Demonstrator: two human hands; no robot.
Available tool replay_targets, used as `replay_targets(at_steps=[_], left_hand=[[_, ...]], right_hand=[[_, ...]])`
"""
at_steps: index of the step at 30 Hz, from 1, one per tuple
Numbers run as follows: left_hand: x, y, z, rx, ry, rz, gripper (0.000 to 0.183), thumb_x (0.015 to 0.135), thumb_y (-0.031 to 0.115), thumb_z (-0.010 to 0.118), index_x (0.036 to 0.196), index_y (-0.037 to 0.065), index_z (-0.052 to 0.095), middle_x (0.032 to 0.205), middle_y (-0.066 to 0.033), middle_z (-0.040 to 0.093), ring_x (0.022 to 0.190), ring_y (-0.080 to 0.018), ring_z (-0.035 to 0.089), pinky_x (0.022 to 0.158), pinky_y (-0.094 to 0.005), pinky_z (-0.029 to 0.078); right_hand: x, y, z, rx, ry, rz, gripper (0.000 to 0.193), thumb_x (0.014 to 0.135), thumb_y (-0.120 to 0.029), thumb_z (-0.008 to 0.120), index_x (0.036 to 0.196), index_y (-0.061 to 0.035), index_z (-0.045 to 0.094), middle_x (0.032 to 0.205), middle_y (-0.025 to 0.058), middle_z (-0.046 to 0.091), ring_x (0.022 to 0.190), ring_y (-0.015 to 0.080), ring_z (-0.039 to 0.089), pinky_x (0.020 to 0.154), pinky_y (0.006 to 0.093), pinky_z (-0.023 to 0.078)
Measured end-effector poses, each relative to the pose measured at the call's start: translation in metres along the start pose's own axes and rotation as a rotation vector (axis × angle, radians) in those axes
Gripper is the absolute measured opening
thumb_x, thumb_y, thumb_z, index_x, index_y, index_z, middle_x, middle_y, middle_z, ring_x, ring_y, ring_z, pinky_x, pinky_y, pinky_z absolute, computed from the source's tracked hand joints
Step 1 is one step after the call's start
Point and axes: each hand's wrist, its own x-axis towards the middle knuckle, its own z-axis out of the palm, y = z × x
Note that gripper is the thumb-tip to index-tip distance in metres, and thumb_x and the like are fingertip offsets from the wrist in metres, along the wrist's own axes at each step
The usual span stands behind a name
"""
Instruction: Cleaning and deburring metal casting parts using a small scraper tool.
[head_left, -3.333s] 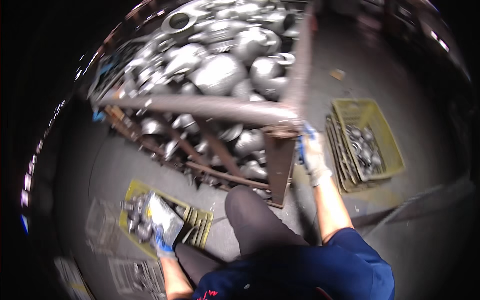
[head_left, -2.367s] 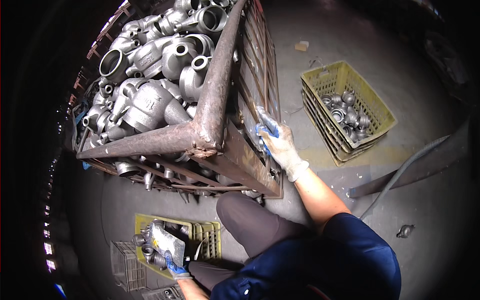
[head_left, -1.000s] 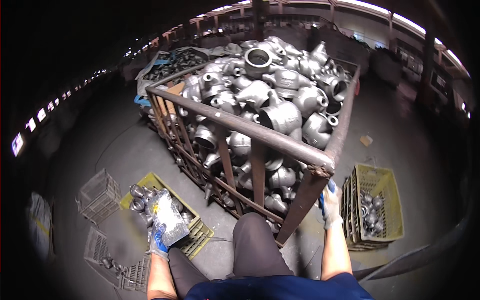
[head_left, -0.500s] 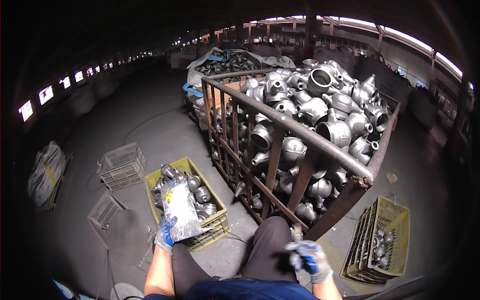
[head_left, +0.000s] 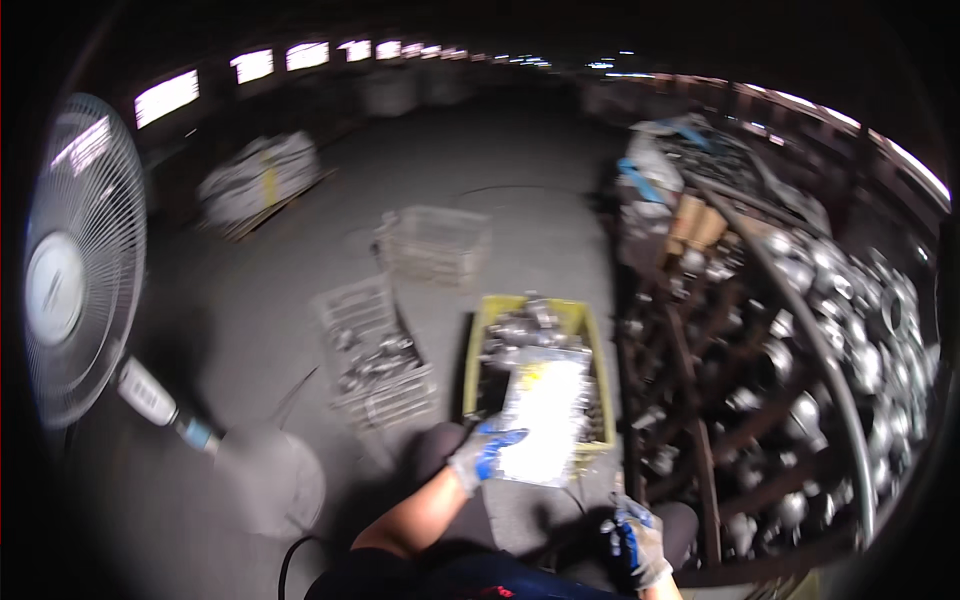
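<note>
At six o'clock, the left hand [head_left: 480, 457] pinches a shiny plate [head_left: 546, 420], best held steady; right hand [head_left: 638, 540] at five, grip unclear.

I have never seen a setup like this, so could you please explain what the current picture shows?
There is no robot here, only a person at work. The view comes from the left one of two wide fisheye cameras worn on the head, so straight edges bend near the rim. The left hand, in a grey and blue glove, holds a flat, rectangular, silver-coloured panel with a yellow patch. Partly hidden behind it, a yellow plastic crate containing silver metal parts stands on the grey floor. The right hand, gloved alike, is blurred; I cannot tell whether it holds anything. At right is a brown metal-barred bin of silver castings.
</note>
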Motion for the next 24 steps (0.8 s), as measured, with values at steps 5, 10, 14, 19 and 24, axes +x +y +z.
replay_targets(at_steps=[5,10,14,19,24], left_hand=[[0.014,-0.022,-0.032,-0.161,-0.074,-0.020,0.041,0.086,-0.002,0.060,0.126,0.000,0.052,0.120,-0.0119,0.060,0.109,-0.0247,0.060,0.095,-0.0371,0.050],[0.018,-0.023,-0.029,-0.108,-0.031,-0.052,0.042,0.085,-0.002,0.061,0.126,0.001,0.052,0.122,-0.0111,0.059,0.109,-0.0235,0.060,0.094,-0.0358,0.050],[0.029,-0.037,-0.052,-0.107,0.015,-0.078,0.042,0.086,0.002,0.063,0.126,0.003,0.053,0.119,-0.0086,0.060,0.106,-0.0183,0.060,0.093,-0.0325,0.049],[0.034,-0.027,-0.071,0.101,0.156,-0.085,0.038,0.088,0.007,0.063,0.125,0.003,0.054,0.117,-0.0078,0.061,0.104,-0.0170,0.060,0.091,-0.0316,0.049],[0.038,-0.038,-0.067,0.117,0.054,-0.036,0.034,0.091,0.006,0.059,0.124,0.002,0.053,0.116,-0.0078,0.061,0.107,-0.0168,0.059,0.093,-0.0314,0.048]], right_hand=[[0.069,0.010,0.029,-0.006,0.081,0.107,0.029,0.091,-0.015,0.054,0.116,0.0005,0.056,0.065,0.0036,0.060,0.044,0.0056,0.048,0.039,0.0188,0.037],[0.114,0.079,0.009,-0.285,-0.057,-0.123,0.006,0.090,-0.019,0.059,0.088,-0.0139,0.055,0.060,-0.0048,0.046,0.044,0.0057,0.040,0.038,0.0205,0.031],[0.146,0.130,-0.009,-0.502,-0.050,-0.318,0.014,0.085,-0.013,0.062,0.081,-0.0198,0.051,0.057,-0.0078,0.041,0.039,0.0041,0.034,0.034,0.0187,0.025],[0.146,0.063,0.039,0.288,-0.103,0.379,0.009,0.089,-0.009,0.058,0.083,-0.0155,0.054,0.052,-0.0054,0.043,0.039,0.0077,0.043,0.033,0.0234,0.032],[0.150,0.100,0.017,0.097,-0.143,0.193,0.006,0.090,-0.007,0.052,0.091,-0.0132,0.055,0.052,-0.0051,0.040,0.038,0.0084,0.039,0.035,0.0236,0.030]])
